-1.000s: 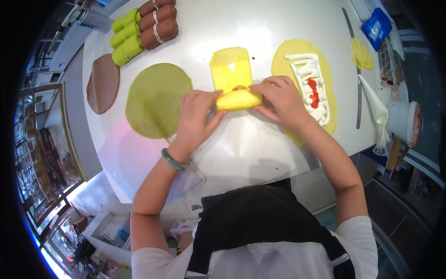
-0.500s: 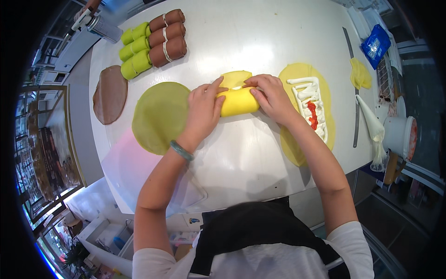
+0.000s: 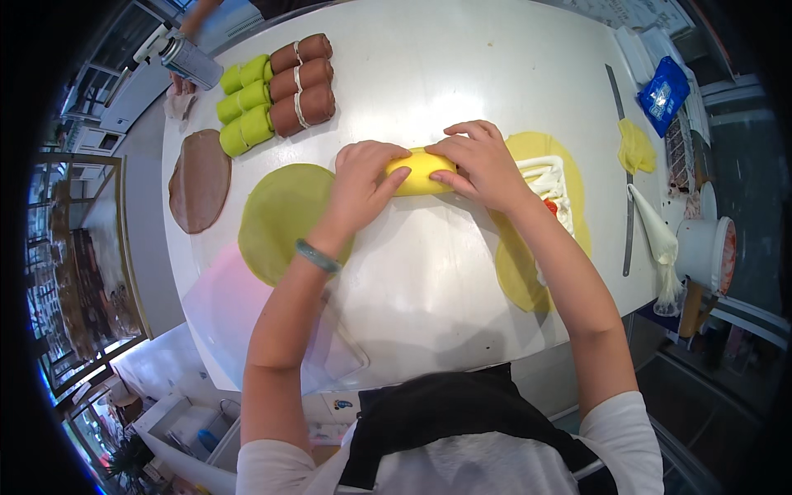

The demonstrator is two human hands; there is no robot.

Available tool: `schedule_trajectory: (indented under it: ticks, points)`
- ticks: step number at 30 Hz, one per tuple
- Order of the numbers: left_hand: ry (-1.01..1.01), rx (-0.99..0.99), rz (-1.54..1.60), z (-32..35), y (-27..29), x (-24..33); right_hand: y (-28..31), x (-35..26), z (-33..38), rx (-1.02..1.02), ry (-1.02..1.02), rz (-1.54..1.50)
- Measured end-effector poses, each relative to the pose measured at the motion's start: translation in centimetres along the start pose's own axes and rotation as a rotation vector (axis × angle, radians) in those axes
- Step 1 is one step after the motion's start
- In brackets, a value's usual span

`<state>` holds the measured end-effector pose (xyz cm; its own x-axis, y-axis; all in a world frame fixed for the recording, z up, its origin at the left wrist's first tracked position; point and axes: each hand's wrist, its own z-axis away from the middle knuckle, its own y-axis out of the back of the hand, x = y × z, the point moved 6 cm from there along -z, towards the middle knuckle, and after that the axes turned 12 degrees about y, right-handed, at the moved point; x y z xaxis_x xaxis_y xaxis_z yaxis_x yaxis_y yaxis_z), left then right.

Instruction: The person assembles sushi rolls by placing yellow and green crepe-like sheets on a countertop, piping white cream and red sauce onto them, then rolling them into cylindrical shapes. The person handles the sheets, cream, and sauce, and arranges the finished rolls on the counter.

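My left hand (image 3: 360,183) and my right hand (image 3: 485,167) are closed round the two ends of a short yellow crepe roll (image 3: 419,175) at the table's middle. My thumbs lie on its near side, and my fingers hide its far edge. To the right, partly under my right forearm, lies a flat yellow crepe (image 3: 521,280) with piped white cream (image 3: 546,172) and a bit of red filling (image 3: 551,205). A flat green crepe (image 3: 285,219) is beside my left wrist. Farther left is a flat brown crepe (image 3: 200,183).
Banded green rolls (image 3: 246,132) and brown rolls (image 3: 304,109) stand in rows at the far left, near a spray can (image 3: 191,62) and another person's arm (image 3: 198,16). A translucent sheet (image 3: 239,322) lies near left. Along the right are a metal strip (image 3: 629,235), piping bag (image 3: 657,227) and white tub (image 3: 701,254).
The yellow crepe's loose far flap has been rolled in, so the roll is now compact. My hands have turned inward over its ends. A person's arm now shows by the spray can.
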<state>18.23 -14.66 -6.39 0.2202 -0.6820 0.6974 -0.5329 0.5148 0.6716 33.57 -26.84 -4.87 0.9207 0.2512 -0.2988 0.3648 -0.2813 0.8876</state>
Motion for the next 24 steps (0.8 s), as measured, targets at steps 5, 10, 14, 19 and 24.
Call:
schedule_trajectory:
  ticks: [5,10,14,19,24]
  points:
    - [0.180,-0.058,-0.050,-2.3,-0.6,-2.4,-1.0,1.6,-1.6,0.165,-0.049,-0.083]
    - [0.111,0.004,-0.085,-4.4,-0.3,-2.2,-1.5,1.6,-2.6,-0.102,-0.015,0.068]
    - [0.008,-0.148,-0.379,-3.3,-1.0,-1.6,-1.0,2.6,-3.2,-0.121,-0.059,0.030]
    - [-0.084,0.125,-0.290,-1.5,2.9,5.4,6.8,2.4,2.8,0.157,-0.144,-0.216]
    - [0.220,-0.107,0.104,8.2,-2.5,11.5,4.0,-1.2,7.8,-0.613,-0.146,-0.576]
